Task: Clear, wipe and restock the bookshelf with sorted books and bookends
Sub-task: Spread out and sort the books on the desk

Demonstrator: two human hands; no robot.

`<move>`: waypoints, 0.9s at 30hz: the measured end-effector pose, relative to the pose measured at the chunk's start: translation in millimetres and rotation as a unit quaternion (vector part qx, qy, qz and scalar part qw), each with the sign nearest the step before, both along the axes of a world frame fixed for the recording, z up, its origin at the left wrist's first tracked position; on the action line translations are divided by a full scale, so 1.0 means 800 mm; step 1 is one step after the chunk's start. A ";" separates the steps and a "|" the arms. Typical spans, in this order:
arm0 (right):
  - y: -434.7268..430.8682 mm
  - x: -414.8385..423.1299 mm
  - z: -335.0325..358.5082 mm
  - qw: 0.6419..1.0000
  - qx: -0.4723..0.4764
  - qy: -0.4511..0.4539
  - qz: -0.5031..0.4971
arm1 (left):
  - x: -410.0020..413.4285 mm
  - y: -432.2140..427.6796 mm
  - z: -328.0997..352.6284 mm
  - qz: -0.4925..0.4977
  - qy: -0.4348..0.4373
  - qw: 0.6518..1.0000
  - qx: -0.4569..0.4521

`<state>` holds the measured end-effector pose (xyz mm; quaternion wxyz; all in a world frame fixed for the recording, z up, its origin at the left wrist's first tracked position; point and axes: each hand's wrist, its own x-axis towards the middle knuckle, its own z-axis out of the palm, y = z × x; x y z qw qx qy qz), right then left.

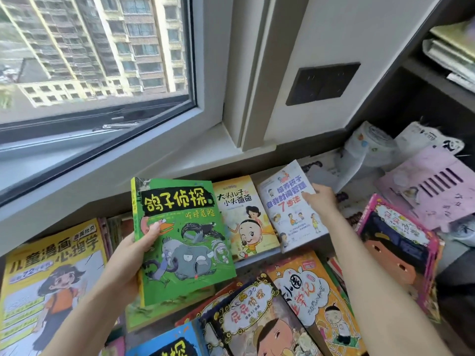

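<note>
My left hand (133, 255) grips a green comic book (180, 237) by its spine edge, thumb on the cover, holding it above the pile. My right hand (320, 199) pinches the right edge of a white book with red and blue lettering (290, 209), which is tilted up off the surface. Many children's books lie flat around them: a yellow book (51, 283) at left, a cartoon-boy book (241, 217) in the middle, an orange book (316, 304) and a black-and-gold one (257, 322) in front. The bookshelf (442, 80) shows at the upper right.
A large window (90, 60) and its sill (180, 155) run along the left. A dark wall socket panel (323, 83) sits on the wall. A pink book (401, 245), a pink vented box (434, 186) and rolled papers (370, 145) crowd the right side.
</note>
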<state>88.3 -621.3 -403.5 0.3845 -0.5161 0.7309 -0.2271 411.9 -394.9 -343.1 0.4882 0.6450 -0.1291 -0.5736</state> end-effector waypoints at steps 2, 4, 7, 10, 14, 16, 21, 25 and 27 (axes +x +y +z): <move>-0.006 -0.001 -0.008 1.000 -0.007 -0.005 -0.004 | 0.003 -0.002 -0.003 0.003 0.005 1.000 0.000; -0.012 -0.004 -0.015 1.000 0.010 -0.008 0.011 | 0.005 -0.005 -0.007 0.004 0.016 1.000 0.007; -0.021 -0.009 -0.028 0.998 0.028 0.050 0.030 | 0.004 -0.008 -0.012 0.005 0.033 0.999 0.014; -0.025 0.002 -0.017 0.991 -0.013 0.135 -0.007 | 0.000 -0.013 -0.015 0.009 0.060 0.998 0.021; -0.004 0.032 0.024 0.989 -0.090 0.114 -0.005 | -0.008 -0.022 -0.016 -0.005 0.078 0.997 0.009; 0.025 0.051 0.046 0.993 -0.090 0.056 0.049 | -0.015 -0.025 -0.014 -0.012 0.090 0.996 0.003; 0.120 0.098 0.080 0.961 0.103 -0.145 0.212 | -0.037 -0.033 -0.007 -0.019 0.147 0.989 -0.017; 0.153 0.103 0.054 0.964 0.100 -0.158 0.187 | -0.051 -0.039 -0.001 -0.044 0.168 0.984 -0.028; 0.160 0.098 0.045 0.967 0.066 -0.199 0.145 | -0.054 -0.041 -0.001 -0.058 0.173 0.983 -0.020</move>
